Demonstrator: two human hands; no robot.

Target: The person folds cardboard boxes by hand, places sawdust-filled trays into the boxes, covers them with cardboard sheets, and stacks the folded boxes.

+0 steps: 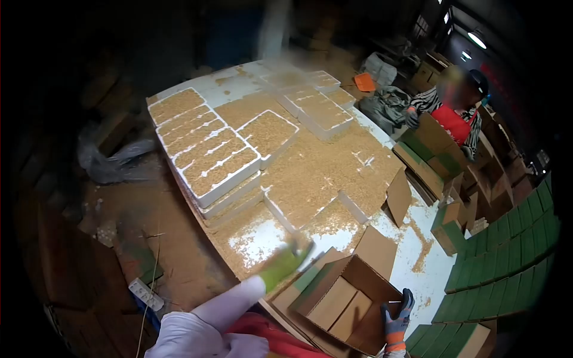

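Observation:
An open cardboard box [367,274] sits at the near edge of the table, tilted in view, its flaps folded outward and a seam running across its bottom. My right hand [396,319], in a grey and orange glove, is at the box's right side with its thumb and fingers on either side of the wall. My left hand [285,264], in a yellow-green glove, reaches over the table left of the box. Motion smears its fingers, and I cannot make out anything in it. Beyond it, white trays [236,174] filled with tan granules stand stacked.
Loose granules [322,170] cover much of the white table [425,283]. Rows of green cartons [495,256] stand at the right. Across the table a person in a red apron [452,124] handles a cardboard box [434,140]. A power strip [145,294] lies at lower left.

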